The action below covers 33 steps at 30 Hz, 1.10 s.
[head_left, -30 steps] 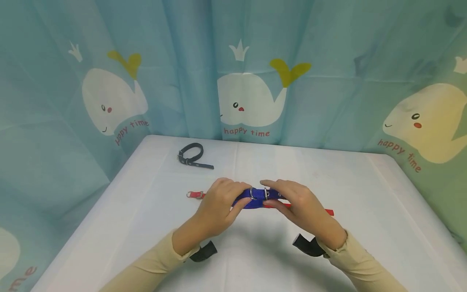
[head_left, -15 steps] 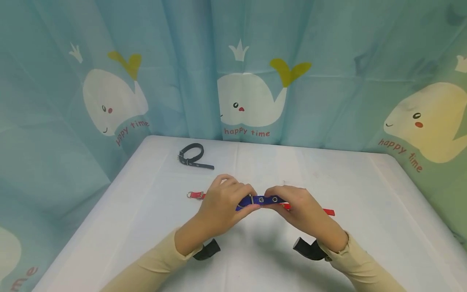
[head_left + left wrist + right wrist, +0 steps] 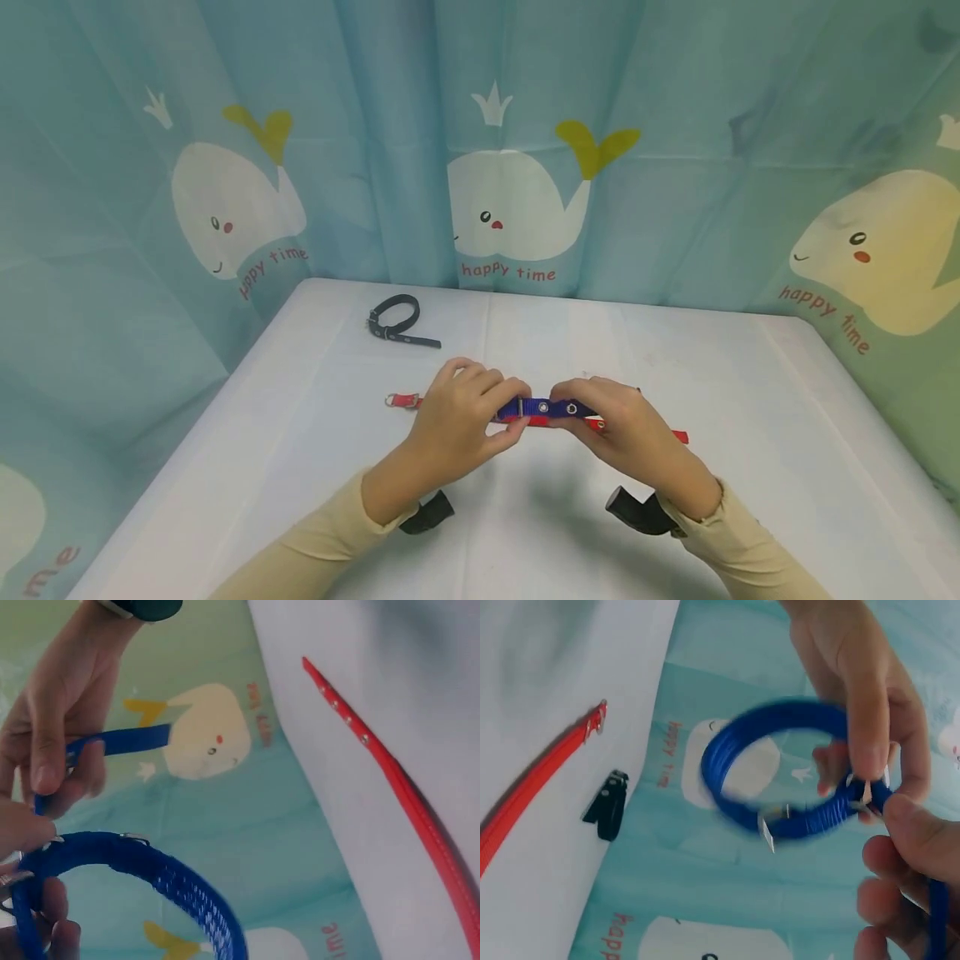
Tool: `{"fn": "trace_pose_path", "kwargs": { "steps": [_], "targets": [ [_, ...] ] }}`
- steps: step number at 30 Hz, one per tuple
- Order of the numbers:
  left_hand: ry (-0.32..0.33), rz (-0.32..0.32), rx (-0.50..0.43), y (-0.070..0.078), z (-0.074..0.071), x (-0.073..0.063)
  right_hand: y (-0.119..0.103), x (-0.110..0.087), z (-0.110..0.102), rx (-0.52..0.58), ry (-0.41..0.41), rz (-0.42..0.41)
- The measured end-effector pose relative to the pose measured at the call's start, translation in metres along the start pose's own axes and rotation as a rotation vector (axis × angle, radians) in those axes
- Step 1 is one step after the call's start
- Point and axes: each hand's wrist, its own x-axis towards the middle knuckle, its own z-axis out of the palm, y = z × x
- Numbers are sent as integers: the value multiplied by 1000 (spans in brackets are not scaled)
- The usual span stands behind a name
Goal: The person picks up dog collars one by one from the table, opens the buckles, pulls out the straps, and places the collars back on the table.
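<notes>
Blue buckle collar (image 3: 531, 407) held in the air over the red collar (image 3: 427, 825). Left hand (image 3: 457, 417) pinches at the buckle (image 3: 861, 804); right hand (image 3: 622, 417) grips the strap tail (image 3: 139, 741). Risk: if left pinch loosens, strap could slip back.

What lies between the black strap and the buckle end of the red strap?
Bare white tabletop separates the black strap from the red strap's buckle end, in the head and right wrist views.
</notes>
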Motion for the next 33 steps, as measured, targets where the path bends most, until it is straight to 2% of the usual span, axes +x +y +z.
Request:
{"fn": "trace_pose_path", "kwargs": {
  "steps": [6,12,17,23,30,33],
  "targets": [
    [54,22,-9,-2,5,-3,-7,-1,4,5,-13,-44],
    [66,62,-57,-2,5,-5,-4,1,0,51,-16,-10],
    [17,86,-107,0,5,-6,0,5,0,63,-1,-57],
    [-43,72,-147,2,4,-7,3,9,1,-4,3,-159],
    [-111,42,-197,2,1,-6,4,11,0,-52,1,-208],
    [-119,57,-212,2,1,-5,4,10,0,-68,7,-232]
  ]
}}
